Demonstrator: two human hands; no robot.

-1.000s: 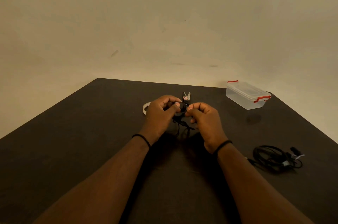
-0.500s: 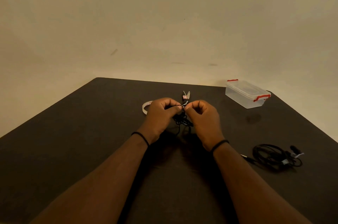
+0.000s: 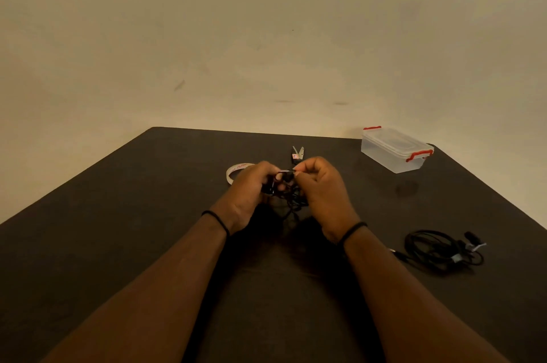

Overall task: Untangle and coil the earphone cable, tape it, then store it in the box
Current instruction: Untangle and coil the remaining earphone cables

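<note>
A black earphone cable (image 3: 291, 199) hangs bunched between my two hands over the middle of the dark table (image 3: 118, 229). My left hand (image 3: 251, 194) grips the bundle with curled fingers. My right hand (image 3: 321, 188) pinches the cable's top end, where a pale strip shows between thumb and finger; whether that strip is tape I cannot tell. The clear plastic box (image 3: 395, 149) with red latches stands closed at the far right. A white tape roll (image 3: 236, 171) lies just beyond my left hand.
Small scissors (image 3: 297, 154) lie behind my hands. A second black cable (image 3: 441, 248), coiled and bound with pale tape, lies at the right near the table's edge. A plain wall rises behind the table.
My hands have stayed together on the cable; the right hand has lifted slightly and now pinches the cable's top end higher than before.
</note>
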